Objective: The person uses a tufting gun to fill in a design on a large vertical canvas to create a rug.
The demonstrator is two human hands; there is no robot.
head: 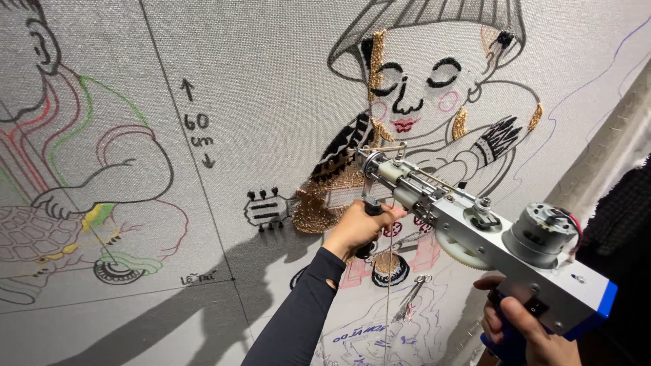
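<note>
A metal tufting gun (475,234) with a blue rear housing and a round motor points its needle end at a stretched grey cloth (271,81) bearing a drawn figure. My left hand (359,227), in a dark sleeve, grips the gun's black front handle just under the needle end. Down at the lower right, my right hand (525,325) holds the blue rear grip. The needle tip touches the cloth beside a patch of tan tufted yarn (319,203) on the drawn figure. A thin strand of yarn (388,298) hangs below the gun.
Drawings of other figures and a turtle-like shape (41,240) cover the cloth's left side. A pair of small scissors (410,298) hangs against the cloth below the gun. The frame's edge (603,156) runs diagonally at the right, with dark space beyond it.
</note>
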